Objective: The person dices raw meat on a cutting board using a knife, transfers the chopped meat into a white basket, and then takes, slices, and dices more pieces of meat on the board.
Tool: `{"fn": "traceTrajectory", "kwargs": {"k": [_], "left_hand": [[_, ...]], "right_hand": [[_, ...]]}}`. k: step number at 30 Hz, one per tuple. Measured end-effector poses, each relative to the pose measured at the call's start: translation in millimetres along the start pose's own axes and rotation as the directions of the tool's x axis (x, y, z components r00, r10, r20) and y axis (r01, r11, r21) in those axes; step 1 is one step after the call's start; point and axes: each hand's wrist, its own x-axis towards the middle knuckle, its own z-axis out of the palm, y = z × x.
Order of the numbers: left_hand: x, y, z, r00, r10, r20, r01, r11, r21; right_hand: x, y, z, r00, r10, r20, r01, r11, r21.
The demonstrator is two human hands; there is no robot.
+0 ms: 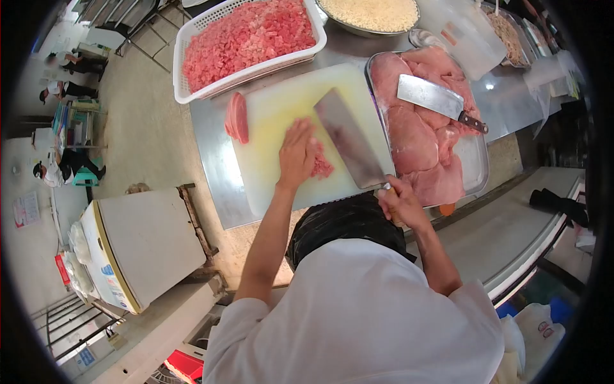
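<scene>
My right hand (pixel 401 203) is closed round the handle of a wide cleaver (pixel 350 139), whose blade lies over the right part of the cutting board (pixel 268 182). On the board, my left hand (pixel 299 152) rests with its fingers together against a small heap of chopped meat (pixel 322 164), partly covering it. A slab of sliced meat (pixel 236 118) sits at the board's left edge. To the right, a metal tray (pixel 476 176) holds large pieces of raw meat (pixel 412 137), with a second cleaver (pixel 430 95) lying on top.
A white basket (pixel 180 64) of diced meat stands behind the board. Beyond are a bowl of pale grains (pixel 371 14) and a clear plastic container (pixel 470 38). A white freezer (pixel 150 243) is at the left. Several people are in the far left background.
</scene>
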Motion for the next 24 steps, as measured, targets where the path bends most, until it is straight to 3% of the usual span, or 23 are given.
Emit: {"fn": "traceTrajectory", "kwargs": {"k": [2,5,8,12,14,24], "left_hand": [[-8,-2,-6,0.987,0.069,0.144,-0.054,0.993,-0.108],[-37,15,-17,0.988,0.088,0.123,-0.099,0.992,0.079],[-53,34,-4,0.992,-0.093,0.085,0.068,0.964,0.255],[-44,60,27,0.96,-0.245,-0.132,0.269,0.94,0.211],[-36,62,42,0.93,-0.289,-0.228,0.336,0.919,0.208],[-22,52,46,0.846,-0.286,-0.449,0.29,0.955,-0.06]], "right_hand": [[7,22,-19,1.0,-0.012,-0.025,0.017,0.974,0.228],[12,41,-37,0.998,0.046,0.04,-0.057,0.937,0.344],[13,34,-17,0.995,0.093,0.027,-0.096,0.986,0.138],[22,17,9,0.987,0.069,0.143,-0.083,0.992,0.096],[32,35,27,0.98,0.134,0.149,-0.15,0.983,0.105],[52,37,55,0.955,0.081,0.285,-0.122,0.984,0.13]]}}
